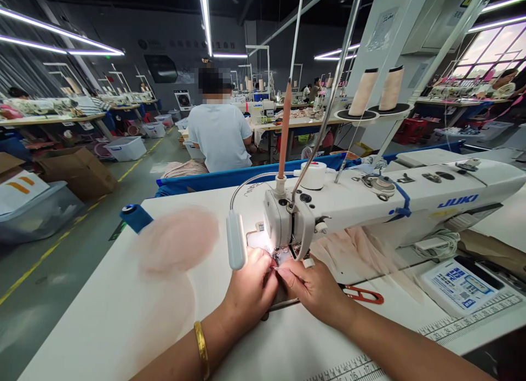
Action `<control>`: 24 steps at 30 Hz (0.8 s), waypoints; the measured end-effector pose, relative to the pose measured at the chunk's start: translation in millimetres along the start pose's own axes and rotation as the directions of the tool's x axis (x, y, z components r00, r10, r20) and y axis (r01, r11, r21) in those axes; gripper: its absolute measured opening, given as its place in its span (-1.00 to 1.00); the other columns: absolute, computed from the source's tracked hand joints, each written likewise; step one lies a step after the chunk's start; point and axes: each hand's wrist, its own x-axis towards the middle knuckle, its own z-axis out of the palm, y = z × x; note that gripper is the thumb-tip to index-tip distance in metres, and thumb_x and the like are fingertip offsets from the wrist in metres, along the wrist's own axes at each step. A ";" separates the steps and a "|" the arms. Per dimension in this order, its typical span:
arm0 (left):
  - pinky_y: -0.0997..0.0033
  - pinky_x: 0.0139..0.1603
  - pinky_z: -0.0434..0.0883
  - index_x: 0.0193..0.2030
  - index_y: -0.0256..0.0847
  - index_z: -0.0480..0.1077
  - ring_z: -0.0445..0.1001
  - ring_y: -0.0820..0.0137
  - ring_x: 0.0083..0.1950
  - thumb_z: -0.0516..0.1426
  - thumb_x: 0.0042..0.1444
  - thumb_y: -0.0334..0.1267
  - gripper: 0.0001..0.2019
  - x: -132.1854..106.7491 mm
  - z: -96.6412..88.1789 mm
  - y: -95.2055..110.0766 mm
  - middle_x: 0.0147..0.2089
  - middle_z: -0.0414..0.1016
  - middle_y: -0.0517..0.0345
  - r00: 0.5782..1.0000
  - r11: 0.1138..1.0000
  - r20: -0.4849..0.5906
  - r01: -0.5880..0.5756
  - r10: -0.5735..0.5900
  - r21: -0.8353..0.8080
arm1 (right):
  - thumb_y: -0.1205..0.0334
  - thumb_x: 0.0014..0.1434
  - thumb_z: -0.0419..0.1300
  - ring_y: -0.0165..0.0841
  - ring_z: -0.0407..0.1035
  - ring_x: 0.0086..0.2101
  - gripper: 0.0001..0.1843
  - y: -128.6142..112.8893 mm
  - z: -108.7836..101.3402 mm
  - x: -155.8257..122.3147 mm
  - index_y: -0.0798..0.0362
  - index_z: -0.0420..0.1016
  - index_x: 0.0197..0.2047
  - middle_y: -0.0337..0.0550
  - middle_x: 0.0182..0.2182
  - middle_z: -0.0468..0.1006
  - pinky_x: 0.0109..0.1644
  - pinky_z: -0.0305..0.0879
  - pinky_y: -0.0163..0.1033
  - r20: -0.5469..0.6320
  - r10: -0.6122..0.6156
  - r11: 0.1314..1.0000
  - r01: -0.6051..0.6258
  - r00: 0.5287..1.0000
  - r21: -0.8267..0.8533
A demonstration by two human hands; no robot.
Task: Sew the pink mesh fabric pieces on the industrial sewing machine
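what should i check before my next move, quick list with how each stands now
1. Left hand and right hand clear of machine head: likely not ok, both close by its lower end.
2. Pale piece firmly held: cannot tell, too small.
3. Needle threaded: cannot tell, too small.
4. Light: ok, bright under machine head.
5. Cones on stand: ok, two there.
6. Snips put down: ok, on table.

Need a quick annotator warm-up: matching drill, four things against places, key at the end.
1. Pencil
2. Snips
3. Blue thread cone
4. Bracelet

A. At the far left corner of the table
B. Around the left forearm
C. Upright on the sewing machine
D. Just right of the right hand

Pairs: 1-C, 2-D, 3-A, 4-B
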 end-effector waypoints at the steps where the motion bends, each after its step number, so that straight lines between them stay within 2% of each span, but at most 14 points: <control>1: 0.24 -0.10 0.36 -0.27 -0.14 0.35 0.41 0.25 -0.19 0.05 0.24 -0.44 -0.87 0.0 -0.2 -0.3 -0.26 0.47 0.11 1.000 1.000 -0.004 -0.004 0.004 -0.012 | 0.14 0.55 -0.08 -0.33 0.32 -0.41 -0.56 0.2 -0.2 0.1 -0.01 0.37 -0.39 -0.25 -0.47 0.49 -0.24 0.21 -0.26 -0.002 0.001 1.000 -0.001 1.000 0.004; 7: 0.28 -0.15 0.34 -0.37 -0.14 0.27 0.39 0.28 -0.22 0.01 0.28 -0.43 -0.81 -0.1 -2.5 1.5 -0.29 0.45 0.13 1.000 0.998 0.016 0.007 -0.006 -0.060 | 0.16 0.54 -0.05 -0.34 0.32 -0.42 -0.58 2.3 0.9 -0.1 -0.01 0.35 -0.39 -0.28 -0.49 0.47 -0.24 0.21 -0.27 -0.021 -0.003 0.999 0.004 1.000 0.035; 14: 0.28 -0.12 0.36 -0.24 -0.14 0.35 0.41 0.25 -0.15 0.10 0.24 -0.37 -0.95 -2.2 -2.9 2.5 -0.24 0.45 0.12 0.996 0.994 0.069 0.067 -0.061 -0.084 | 0.19 0.53 -0.04 -0.34 0.32 -0.41 -0.60 3.8 2.2 -0.9 -0.01 0.36 -0.38 -0.29 -0.48 0.45 -0.24 0.21 -0.27 -0.004 0.008 0.999 -0.007 1.000 0.038; 19: 0.28 -0.09 0.35 -0.33 -0.13 0.32 0.41 0.27 -0.15 0.05 0.30 -0.37 -0.84 -1.0 -2.1 -0.9 -0.26 0.48 0.13 0.996 0.989 0.053 0.074 -0.067 -0.125 | 0.16 0.54 -0.05 -0.31 0.35 -0.38 -0.57 6.2 3.6 -2.1 -0.01 0.41 -0.37 -0.24 -0.46 0.50 -0.23 0.24 -0.27 -0.037 -0.011 1.000 0.010 0.999 -0.013; 24: 0.28 -0.06 0.35 -0.42 -0.14 0.26 0.40 0.29 -0.17 0.02 0.33 -0.34 -0.75 1.1 -3.5 -2.0 -0.30 0.48 0.14 0.984 0.970 0.136 0.139 -0.113 -0.197 | 0.19 0.54 -0.07 -0.25 0.41 -0.31 -0.57 7.1 5.5 -1.4 0.00 0.48 -0.33 -0.17 -0.38 0.58 -0.16 0.26 -0.24 -0.058 -0.038 0.996 0.033 0.998 -0.080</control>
